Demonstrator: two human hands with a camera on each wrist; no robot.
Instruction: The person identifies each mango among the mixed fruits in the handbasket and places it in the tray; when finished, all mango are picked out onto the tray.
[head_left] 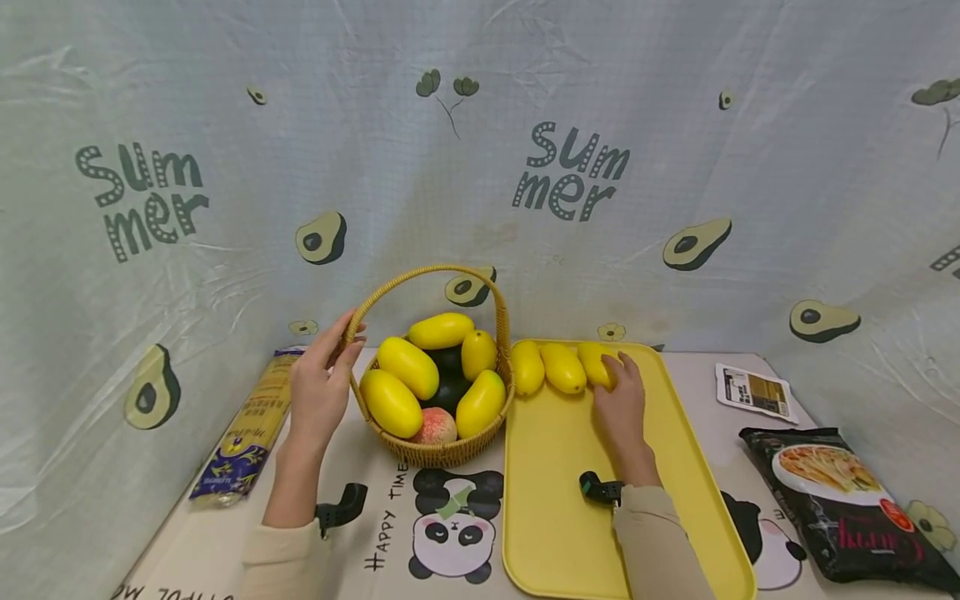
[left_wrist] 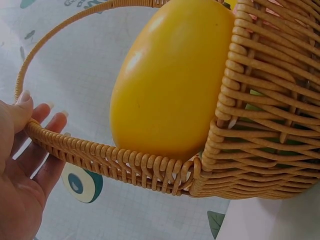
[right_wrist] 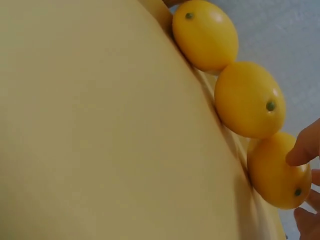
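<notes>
My left hand (head_left: 318, 392) holds the side of the arched handle (left_wrist: 107, 161) of a wicker basket (head_left: 442, 455), thumb on one side and fingers on the other. Inside the basket lie several yellow mangoes (head_left: 392, 404), a pinkish peach (head_left: 435, 427) and a dark, partly hidden fruit (head_left: 447, 375). To its right, three more mangoes line the far end of a yellow tray (head_left: 562, 492). My right hand (head_left: 621, 408) grips the rightmost mango (right_wrist: 274, 167), with the thumb on its near side and the fingers round the other. The other two, a middle mango (right_wrist: 250, 100) and a left mango (right_wrist: 205, 35), sit beside it.
A spaghetti pack (head_left: 243, 442) lies left of the basket. On the right are a black curry packet (head_left: 847, 508) and a small white-and-brown sachet (head_left: 756, 392). A printed curtain (head_left: 450, 167) hangs behind, close to the basket and tray.
</notes>
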